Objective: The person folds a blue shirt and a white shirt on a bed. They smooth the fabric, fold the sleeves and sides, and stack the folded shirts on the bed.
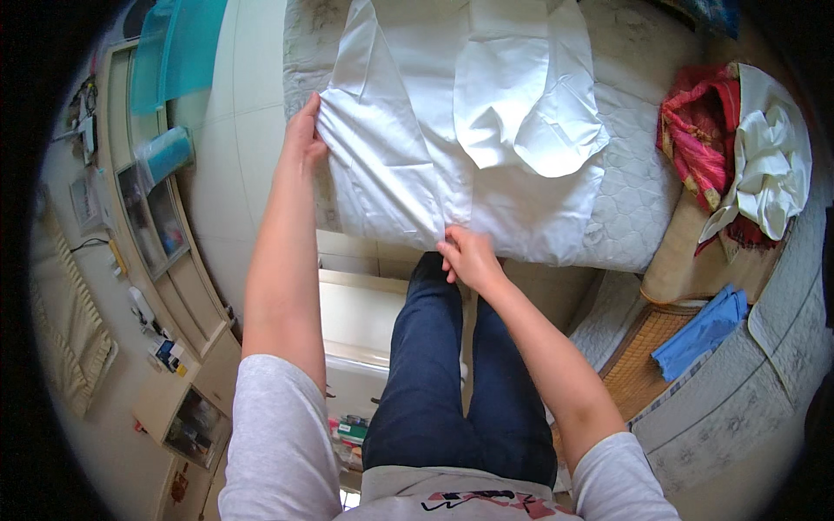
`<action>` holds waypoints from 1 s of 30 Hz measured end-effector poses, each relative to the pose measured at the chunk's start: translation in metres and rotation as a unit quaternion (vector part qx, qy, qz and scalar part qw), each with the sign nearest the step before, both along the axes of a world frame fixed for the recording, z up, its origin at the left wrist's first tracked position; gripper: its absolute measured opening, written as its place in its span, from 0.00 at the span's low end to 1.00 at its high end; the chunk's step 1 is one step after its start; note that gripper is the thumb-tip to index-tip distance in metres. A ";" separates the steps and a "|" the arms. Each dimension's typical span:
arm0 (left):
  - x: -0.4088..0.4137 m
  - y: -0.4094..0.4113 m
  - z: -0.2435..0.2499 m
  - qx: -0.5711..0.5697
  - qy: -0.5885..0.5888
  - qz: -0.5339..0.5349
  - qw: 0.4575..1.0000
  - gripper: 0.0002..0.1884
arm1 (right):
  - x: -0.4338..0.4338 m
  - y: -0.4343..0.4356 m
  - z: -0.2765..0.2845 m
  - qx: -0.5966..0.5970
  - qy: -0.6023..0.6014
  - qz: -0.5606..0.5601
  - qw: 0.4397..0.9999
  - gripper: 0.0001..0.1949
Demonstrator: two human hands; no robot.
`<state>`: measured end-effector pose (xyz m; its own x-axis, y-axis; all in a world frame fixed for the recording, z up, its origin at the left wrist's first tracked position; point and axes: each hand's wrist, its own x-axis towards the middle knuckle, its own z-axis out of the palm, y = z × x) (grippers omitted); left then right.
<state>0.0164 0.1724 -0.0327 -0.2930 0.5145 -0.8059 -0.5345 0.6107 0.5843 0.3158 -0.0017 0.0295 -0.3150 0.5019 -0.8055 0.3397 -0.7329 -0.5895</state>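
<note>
White satin-like cloth [430,84] lies spread over a quilted mattress [632,176] in front of me, partly folded over itself. My left hand [305,133] grips its left edge, and the thumb is mostly behind the fabric. At the near edge, my right hand [470,257] pinches a corner of the same cloth between thumb and fingers. Creases run diagonally through the cloth from one hand to the other. To the right of these, a loose rounded flap [528,124] of the cloth lies rumpled on top. The far end of the cloth runs out of view.
A red patterned cloth [694,140] and a crumpled white cloth [772,172] are heaped at the right. Below them lie a woven mat [648,348] and a folded blue cloth [704,332]. A cabinet [195,286] stands left, across the tiled floor [228,169]. A white drawer unit [355,319] is near my legs.
</note>
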 end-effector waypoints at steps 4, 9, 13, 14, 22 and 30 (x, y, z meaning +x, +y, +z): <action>0.012 0.016 0.035 -0.090 0.447 -0.291 0.841 0.16 | 0.038 0.002 0.020 0.197 -0.112 -0.020 0.974 0.13; 0.093 0.035 0.056 0.370 0.630 -0.485 0.481 0.25 | 0.073 0.070 0.065 0.543 -0.348 -0.061 0.762 0.17; 0.114 0.040 0.010 0.207 0.664 -0.562 0.448 0.36 | 0.058 0.120 0.048 0.390 -0.322 -0.036 0.862 0.14; 0.125 0.043 0.006 0.204 0.676 -0.556 0.438 0.36 | 0.061 0.136 0.041 0.324 -0.311 -0.029 0.893 0.13; 0.114 0.031 0.039 0.289 0.630 -0.550 0.467 0.30 | 0.101 0.056 0.047 0.584 -0.155 0.210 0.769 0.02; 0.204 -0.162 0.078 0.083 0.327 -0.391 0.857 0.21 | 0.147 -0.001 0.034 0.468 -0.175 0.093 0.861 0.09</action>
<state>0.2201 0.0101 0.0455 -0.1669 0.8510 -0.4979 0.4737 0.5121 0.7165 0.4627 -0.0022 0.0637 -0.2798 0.9501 -0.1378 0.6772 0.0936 -0.7298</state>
